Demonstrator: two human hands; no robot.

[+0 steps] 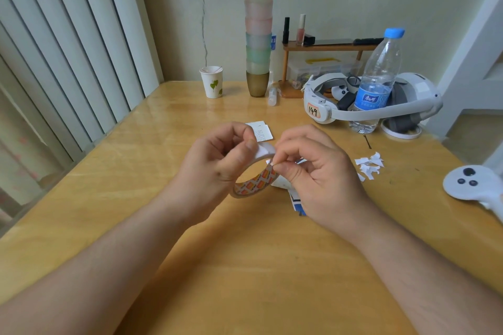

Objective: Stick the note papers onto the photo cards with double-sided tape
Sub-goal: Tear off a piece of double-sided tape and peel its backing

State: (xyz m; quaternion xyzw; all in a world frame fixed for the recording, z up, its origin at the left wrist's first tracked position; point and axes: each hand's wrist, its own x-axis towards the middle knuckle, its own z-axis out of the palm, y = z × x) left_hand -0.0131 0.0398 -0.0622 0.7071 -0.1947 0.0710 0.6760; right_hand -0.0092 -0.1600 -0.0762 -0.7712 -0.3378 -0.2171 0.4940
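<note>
A person sits at a glossy yellow wooden worktop (136,193), both bare forearms reaching in over its near edge. The left hand (217,160) curls around a white roll of double-sided tape with an orange-printed cardboard core (255,179), thumb on the outer face, lifting it clear of the wood, probably so the end can be drawn off. The right hand (313,171) pinches the loose tape end at the roll's upper rim between thumb and forefinger, apparently to peel or tear a piece.

Under the right hand lies a blue-and-white photo card (295,200), mostly hidden. Just beyond the hands sits a small white note paper with tiny print (262,132), flat and within easy reach. A scatter of torn white backing scraps (370,164) lies to the right, kept out of the working patch.

Open wood spreads to the left and toward the viewer. The right side is crowded: a clear plastic water bottle with a blue cap (378,76), a white headset (381,100), and a white controller (473,185) by the right edge.
</note>
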